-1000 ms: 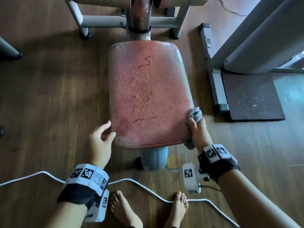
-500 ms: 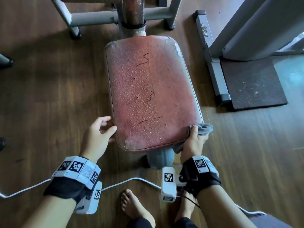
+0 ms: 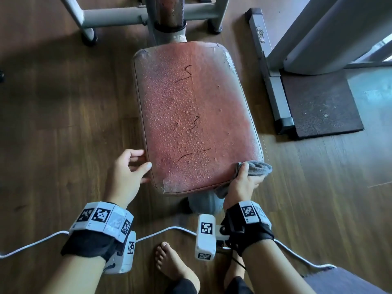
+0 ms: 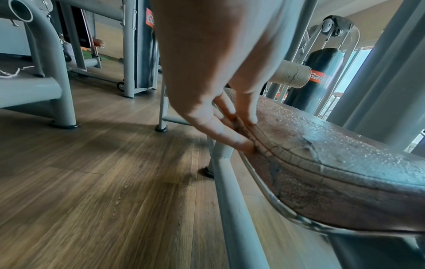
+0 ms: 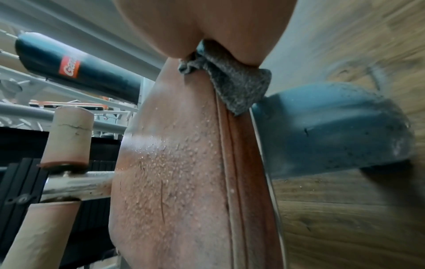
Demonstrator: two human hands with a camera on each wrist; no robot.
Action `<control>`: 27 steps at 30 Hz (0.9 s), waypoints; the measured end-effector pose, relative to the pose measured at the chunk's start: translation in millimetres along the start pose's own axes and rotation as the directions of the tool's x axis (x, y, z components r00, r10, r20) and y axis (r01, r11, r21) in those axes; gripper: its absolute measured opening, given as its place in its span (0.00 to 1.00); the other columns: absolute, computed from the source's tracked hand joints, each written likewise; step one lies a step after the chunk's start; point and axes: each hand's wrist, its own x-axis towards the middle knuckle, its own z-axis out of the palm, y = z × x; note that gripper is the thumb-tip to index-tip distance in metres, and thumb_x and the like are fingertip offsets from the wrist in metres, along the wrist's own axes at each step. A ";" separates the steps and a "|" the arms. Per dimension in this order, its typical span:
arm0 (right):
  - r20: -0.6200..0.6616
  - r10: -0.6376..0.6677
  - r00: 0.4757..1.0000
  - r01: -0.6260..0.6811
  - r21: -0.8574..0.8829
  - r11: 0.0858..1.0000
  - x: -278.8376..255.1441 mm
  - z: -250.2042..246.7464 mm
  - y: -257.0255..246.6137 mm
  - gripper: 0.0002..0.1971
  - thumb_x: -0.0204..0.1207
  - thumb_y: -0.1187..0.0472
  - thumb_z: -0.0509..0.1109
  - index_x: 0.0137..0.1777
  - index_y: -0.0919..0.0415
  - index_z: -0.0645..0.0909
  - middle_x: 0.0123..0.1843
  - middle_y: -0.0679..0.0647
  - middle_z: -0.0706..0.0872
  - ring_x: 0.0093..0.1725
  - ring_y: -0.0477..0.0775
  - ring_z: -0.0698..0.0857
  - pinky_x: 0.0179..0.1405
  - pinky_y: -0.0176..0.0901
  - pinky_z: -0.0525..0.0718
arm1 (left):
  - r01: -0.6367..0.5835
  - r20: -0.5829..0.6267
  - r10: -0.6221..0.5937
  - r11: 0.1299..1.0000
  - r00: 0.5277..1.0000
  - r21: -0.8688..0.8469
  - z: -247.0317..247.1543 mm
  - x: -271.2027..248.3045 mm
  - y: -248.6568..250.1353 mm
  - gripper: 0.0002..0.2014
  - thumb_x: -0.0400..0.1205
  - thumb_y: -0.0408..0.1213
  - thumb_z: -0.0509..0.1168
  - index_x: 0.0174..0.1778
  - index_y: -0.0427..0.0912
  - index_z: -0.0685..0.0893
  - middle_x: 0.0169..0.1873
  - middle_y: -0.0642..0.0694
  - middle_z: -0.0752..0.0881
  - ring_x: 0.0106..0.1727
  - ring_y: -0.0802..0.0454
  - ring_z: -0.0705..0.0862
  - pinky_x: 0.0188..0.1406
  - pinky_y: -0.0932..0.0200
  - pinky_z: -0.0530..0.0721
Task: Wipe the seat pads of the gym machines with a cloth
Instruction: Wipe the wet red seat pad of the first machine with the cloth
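A worn red seat pad [image 3: 195,122] covered in water droplets sits on a grey post [image 3: 204,201]. My right hand [image 3: 244,181] grips a grey cloth [image 3: 257,168] against the pad's near right corner; the same cloth [image 5: 236,85] shows bunched under the palm in the right wrist view, hanging over the pad's edge [image 5: 227,163]. My left hand [image 3: 129,166] rests against the pad's near left edge, fingers straight. The left wrist view shows those fingertips [image 4: 241,143] touching the side seam of the pad [image 4: 333,163].
Wooden floor all around. The machine's grey frame [image 3: 131,15] stands beyond the pad. Another machine's base rail [image 3: 269,68] and dark rubber mat [image 3: 320,102] lie to the right. A white cable [image 3: 165,230] crosses the floor by my bare foot [image 3: 171,264].
My right hand has slid the cloth down the pad's right side to its near right corner. The left hand has stayed at the near left edge.
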 end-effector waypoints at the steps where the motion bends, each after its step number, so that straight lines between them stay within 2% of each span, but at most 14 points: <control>1: 0.008 -0.006 1.000 0.006 -0.002 1.000 -0.4 -1.2 -1.0 0.36 0.84 0.49 0.59 0.84 0.54 0.41 0.82 0.63 0.55 0.80 0.60 0.63 0.78 0.55 0.63 | -0.009 -0.015 0.009 1.000 1.000 -0.009 1.6 -1.3 -0.7 0.14 0.79 0.31 0.71 0.58 0.48 0.80 0.53 0.51 0.82 0.51 0.55 0.85 0.35 0.63 0.87; 5: 0.102 -0.051 0.994 0.058 -0.061 0.996 -21.0 -2.0 6.2 0.39 0.85 0.50 0.58 0.84 0.56 0.34 0.85 0.62 0.43 0.84 0.54 0.50 0.83 0.54 0.51 | -0.061 -0.063 0.063 0.998 0.996 0.031 7.0 -7.6 -0.8 0.13 0.79 0.32 0.70 0.57 0.48 0.80 0.52 0.53 0.81 0.46 0.63 0.82 0.32 0.72 0.82; 7: 0.138 -0.136 0.981 0.154 -0.125 0.980 -20.3 -5.0 4.0 0.40 0.84 0.49 0.57 0.84 0.57 0.33 0.85 0.61 0.35 0.85 0.55 0.41 0.84 0.53 0.41 | -0.070 -0.088 0.072 0.997 0.993 0.034 8.4 -10.3 0.1 0.12 0.79 0.32 0.70 0.57 0.46 0.81 0.52 0.54 0.82 0.46 0.63 0.82 0.33 0.72 0.82; 8: 0.156 -0.206 0.966 0.233 -0.183 0.955 -14.9 -6.4 -0.7 0.40 0.84 0.48 0.56 0.84 0.57 0.33 0.85 0.61 0.33 0.84 0.58 0.37 0.82 0.51 0.35 | -0.072 -0.100 0.076 0.997 0.992 0.040 8.4 -11.9 0.2 0.12 0.79 0.32 0.71 0.57 0.46 0.82 0.52 0.54 0.83 0.47 0.61 0.82 0.36 0.68 0.83; 9: 0.187 -0.278 0.942 0.323 -0.281 0.904 -7.9 -7.8 -7.7 0.38 0.84 0.48 0.55 0.84 0.57 0.35 0.85 0.59 0.31 0.84 0.62 0.35 0.79 0.49 0.32 | -0.076 -0.105 0.081 0.996 0.991 0.050 7.8 -13.8 0.2 0.12 0.79 0.33 0.71 0.57 0.47 0.83 0.52 0.55 0.83 0.49 0.60 0.83 0.40 0.64 0.85; 10: 0.235 -0.337 0.912 0.407 -0.411 0.816 -0.1 -8.3 -14.8 0.36 0.85 0.48 0.54 0.85 0.56 0.38 0.85 0.57 0.31 0.83 0.66 0.33 0.78 0.51 0.32 | -0.079 -0.104 0.086 0.995 0.991 0.063 6.9 -15.7 -0.6 0.12 0.78 0.33 0.72 0.57 0.47 0.83 0.53 0.55 0.84 0.49 0.60 0.83 0.44 0.61 0.85; 12: 0.385 -0.402 0.831 0.556 -0.622 0.551 14.3 -6.7 -28.1 0.33 0.86 0.49 0.51 0.85 0.54 0.40 0.85 0.53 0.32 0.82 0.68 0.30 0.78 0.59 0.30 | -0.083 -0.080 0.089 0.994 0.993 0.077 4.7 -21.6 -2.2 0.15 0.78 0.34 0.72 0.60 0.48 0.83 0.56 0.56 0.84 0.49 0.63 0.82 0.44 0.65 0.81; 13: 0.469 -0.403 0.786 0.615 -0.660 0.431 18.4 -5.1 -34.9 0.32 0.86 0.50 0.50 0.85 0.53 0.40 0.86 0.53 0.33 0.81 0.67 0.29 0.77 0.61 0.29 | -0.079 -0.064 0.084 0.994 0.994 0.073 4.8 -24.4 -3.6 0.17 0.78 0.33 0.72 0.62 0.48 0.83 0.59 0.56 0.83 0.50 0.62 0.83 0.43 0.69 0.78; 15: 0.612 -0.368 0.700 0.710 -0.653 0.262 21.7 -0.3 -43.4 0.32 0.87 0.51 0.49 0.85 0.54 0.39 0.85 0.54 0.32 0.82 0.65 0.29 0.78 0.64 0.31 | -0.062 -0.059 0.065 0.997 0.996 0.048 7.5 -29.1 -3.3 0.20 0.78 0.31 0.72 0.66 0.46 0.82 0.64 0.53 0.83 0.55 0.57 0.82 0.43 0.74 0.74; 19: 0.788 -0.272 0.552 0.832 -0.544 0.110 13.6 -0.9 -57.9 0.31 0.86 0.49 0.48 0.85 0.51 0.40 0.86 0.52 0.34 0.84 0.62 0.35 0.82 0.62 0.39 | -0.050 -0.107 0.054 0.998 0.993 0.040 16.9 -35.2 5.6 0.21 0.80 0.28 0.69 0.70 0.41 0.81 0.68 0.46 0.81 0.57 0.57 0.78 0.37 0.81 0.72; 21: 0.825 -0.260 0.502 0.864 -0.485 0.131 14.0 -10.6 -72.4 0.28 0.86 0.46 0.48 0.85 0.43 0.46 0.87 0.47 0.40 0.85 0.56 0.42 0.81 0.62 0.47 | -0.015 -0.115 0.020 0.999 0.993 0.046 20.1 -37.2 11.2 0.22 0.81 0.31 0.68 0.72 0.41 0.79 0.70 0.45 0.80 0.58 0.56 0.77 0.41 0.78 0.72; 23: 0.795 -0.323 0.513 0.858 -0.465 0.217 28.1 -22.6 -87.3 0.25 0.86 0.45 0.50 0.82 0.38 0.54 0.87 0.45 0.47 0.85 0.51 0.50 0.78 0.65 0.52 | 0.005 -0.139 0.004 0.998 0.990 0.064 26.3 -38.4 16.5 0.23 0.81 0.34 0.68 0.74 0.42 0.77 0.70 0.42 0.78 0.61 0.53 0.77 0.53 0.70 0.73; 25: 0.750 -0.354 0.559 0.827 -0.468 0.313 50.8 -35.1 -97.9 0.22 0.86 0.48 0.53 0.79 0.39 0.63 0.85 0.46 0.58 0.83 0.51 0.58 0.78 0.63 0.59 | -0.085 -0.211 0.109 0.989 0.971 0.120 40.2 -39.8 23.8 0.24 0.79 0.35 0.71 0.72 0.40 0.77 0.69 0.39 0.74 0.66 0.52 0.74 0.63 0.64 0.72; 27: 0.743 -0.305 0.596 0.767 -0.414 0.490 72.4 -44.4 -102.4 0.18 0.85 0.54 0.57 0.72 0.40 0.74 0.74 0.49 0.78 0.73 0.54 0.75 0.70 0.51 0.73 | -0.233 -0.239 0.277 0.952 0.931 0.196 61.6 -42.8 36.9 0.24 0.77 0.42 0.71 0.69 0.41 0.79 0.68 0.40 0.72 0.66 0.53 0.72 0.68 0.58 0.73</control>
